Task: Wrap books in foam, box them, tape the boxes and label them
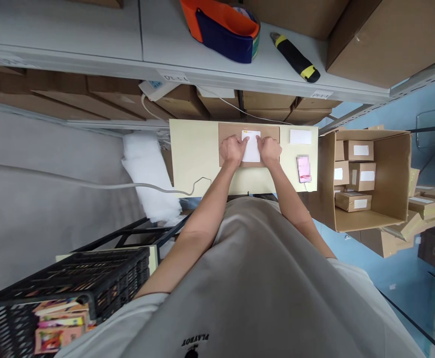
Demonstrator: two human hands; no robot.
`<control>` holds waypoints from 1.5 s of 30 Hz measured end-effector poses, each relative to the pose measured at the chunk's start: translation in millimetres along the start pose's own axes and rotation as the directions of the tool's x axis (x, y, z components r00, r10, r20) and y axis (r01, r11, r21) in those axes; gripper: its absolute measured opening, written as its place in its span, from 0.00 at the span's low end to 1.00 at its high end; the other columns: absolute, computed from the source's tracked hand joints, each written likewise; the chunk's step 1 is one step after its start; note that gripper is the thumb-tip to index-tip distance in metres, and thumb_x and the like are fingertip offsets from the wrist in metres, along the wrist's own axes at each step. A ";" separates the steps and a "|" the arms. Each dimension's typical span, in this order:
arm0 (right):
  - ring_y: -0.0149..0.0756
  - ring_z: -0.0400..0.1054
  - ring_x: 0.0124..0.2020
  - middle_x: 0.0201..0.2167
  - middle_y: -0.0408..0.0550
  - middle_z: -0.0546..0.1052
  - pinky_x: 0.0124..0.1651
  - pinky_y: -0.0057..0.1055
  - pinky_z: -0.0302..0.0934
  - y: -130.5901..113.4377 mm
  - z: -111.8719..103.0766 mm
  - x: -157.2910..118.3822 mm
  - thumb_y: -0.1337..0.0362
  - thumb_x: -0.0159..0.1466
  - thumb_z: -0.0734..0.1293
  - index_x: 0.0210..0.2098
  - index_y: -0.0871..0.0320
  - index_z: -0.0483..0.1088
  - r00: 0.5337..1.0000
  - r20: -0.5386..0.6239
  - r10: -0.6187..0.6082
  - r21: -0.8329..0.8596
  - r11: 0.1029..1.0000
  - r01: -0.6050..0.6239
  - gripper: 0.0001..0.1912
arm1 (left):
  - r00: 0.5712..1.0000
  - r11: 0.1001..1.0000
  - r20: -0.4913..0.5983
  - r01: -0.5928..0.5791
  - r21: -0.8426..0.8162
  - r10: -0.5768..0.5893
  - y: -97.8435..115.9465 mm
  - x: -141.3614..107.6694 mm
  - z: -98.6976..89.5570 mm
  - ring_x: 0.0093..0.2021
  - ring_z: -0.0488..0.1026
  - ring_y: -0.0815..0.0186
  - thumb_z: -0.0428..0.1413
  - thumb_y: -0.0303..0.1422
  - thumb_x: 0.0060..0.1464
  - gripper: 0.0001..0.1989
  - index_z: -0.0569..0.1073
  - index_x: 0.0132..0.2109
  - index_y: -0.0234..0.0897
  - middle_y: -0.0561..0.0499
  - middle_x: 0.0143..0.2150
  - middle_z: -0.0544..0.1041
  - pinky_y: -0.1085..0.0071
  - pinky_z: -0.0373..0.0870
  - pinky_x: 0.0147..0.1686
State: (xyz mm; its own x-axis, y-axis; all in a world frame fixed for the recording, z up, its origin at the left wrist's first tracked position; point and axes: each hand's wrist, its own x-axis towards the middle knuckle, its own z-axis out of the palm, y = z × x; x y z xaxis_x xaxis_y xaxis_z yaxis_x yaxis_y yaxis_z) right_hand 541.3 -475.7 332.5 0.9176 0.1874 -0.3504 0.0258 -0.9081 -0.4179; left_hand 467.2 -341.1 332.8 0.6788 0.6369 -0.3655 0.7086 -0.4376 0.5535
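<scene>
White label (pixel 251 151) flat on brown cdbd box (pixel 270 130), mid far edge of table (pixel 195 159); label positioned, but stuck down or not: can't tell. L hand (pixel 232 148) & R hand (pixel 271 149): fingers curled over box, thumbs at label's side edges; pinch vs. press, can't tell. Outward: white slip (pixel 300 136) nr far R corner, apart from box; phone (pixel 303 169) nr R edge. Beyond R edge: open carton (pixel 391 174) w/ labelled boxes (pixel 360 176) inside, i.e. labelling done on those; box under hands outside carton
</scene>
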 end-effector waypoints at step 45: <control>0.46 0.75 0.44 0.33 0.46 0.78 0.56 0.40 0.71 47.9 22.3 -16.6 0.67 0.70 0.61 0.43 0.53 0.73 0.949 -0.113 -0.295 0.244 0.918 0.314 0.09 | 0.955 0.953 -0.047 -0.296 -0.069 0.293 -37.4 -6.8 3.2 0.48 0.80 0.53 0.58 0.26 0.63 0.06 0.75 0.39 0.43 0.46 0.41 0.83 0.60 0.74 0.54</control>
State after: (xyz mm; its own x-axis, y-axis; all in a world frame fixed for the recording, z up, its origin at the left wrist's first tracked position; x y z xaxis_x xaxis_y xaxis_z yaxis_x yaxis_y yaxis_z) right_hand 518.5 -513.9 299.6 0.9081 0.4029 -0.1145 0.2152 -0.6833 -0.6977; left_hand 436.7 -331.2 312.2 0.8465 0.5103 -0.1515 0.4614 -0.5616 0.6868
